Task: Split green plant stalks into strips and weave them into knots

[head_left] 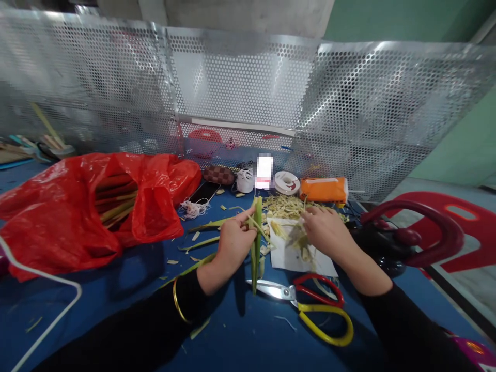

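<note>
My left hand (237, 238) is closed around a long green leaf strip (257, 245), which stands nearly upright with thinner pale strips beside it. Its index finger points up along the leaf. My right hand (324, 228) is over the right part of a white paper sheet (284, 261), its fingers curled down beside a heap of pale plant shreds (284, 205). What those fingertips hold, if anything, is hidden. Scissors (287, 293) with one red and one yellow handle lie below the paper, their tips near the leaf's lower end. More leaf strips (205, 243) lie left of my left hand.
A red plastic bag (155, 206) holding brown stalks fills the left side. At the back are a checkered case (219, 174), a white spool (287, 182) and an orange packet (324, 189). A dark red-handled kettle (395, 237) stands right. Perforated metal panels (240, 88) border the table.
</note>
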Available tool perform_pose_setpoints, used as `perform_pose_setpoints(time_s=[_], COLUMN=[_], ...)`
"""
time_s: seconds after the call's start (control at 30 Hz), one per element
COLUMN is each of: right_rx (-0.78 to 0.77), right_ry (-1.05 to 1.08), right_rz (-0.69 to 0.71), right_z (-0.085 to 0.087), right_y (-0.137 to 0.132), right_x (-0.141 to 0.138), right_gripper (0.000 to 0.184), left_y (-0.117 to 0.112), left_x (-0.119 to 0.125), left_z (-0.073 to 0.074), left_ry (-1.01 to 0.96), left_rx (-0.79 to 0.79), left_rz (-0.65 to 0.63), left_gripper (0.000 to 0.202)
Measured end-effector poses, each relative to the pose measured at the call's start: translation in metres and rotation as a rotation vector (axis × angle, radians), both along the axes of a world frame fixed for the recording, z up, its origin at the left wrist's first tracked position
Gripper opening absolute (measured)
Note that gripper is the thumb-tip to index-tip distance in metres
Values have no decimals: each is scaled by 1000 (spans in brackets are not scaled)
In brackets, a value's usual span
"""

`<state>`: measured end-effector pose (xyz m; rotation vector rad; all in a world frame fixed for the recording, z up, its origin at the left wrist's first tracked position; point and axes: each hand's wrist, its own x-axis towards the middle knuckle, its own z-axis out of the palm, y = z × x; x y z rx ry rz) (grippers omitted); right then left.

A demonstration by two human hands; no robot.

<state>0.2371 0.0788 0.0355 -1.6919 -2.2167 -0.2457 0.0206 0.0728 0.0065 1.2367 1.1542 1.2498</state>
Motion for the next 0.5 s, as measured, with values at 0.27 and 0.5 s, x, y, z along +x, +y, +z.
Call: perform_pose_setpoints(time_s=[0.27, 0.5], right_rx=[-471, -484], right_ry=[536, 482], right_rz=[283, 174], right_z=[-14, -22], right_y=[-21, -4], right_x=[-52, -35], right_gripper=[34, 27], left_y=[-9, 8], left_x=[3, -10], left_z=[3, 6], left_ry=[310, 339], left_rx=[149, 210], left_rz=[45, 199], left_gripper=[61, 62])
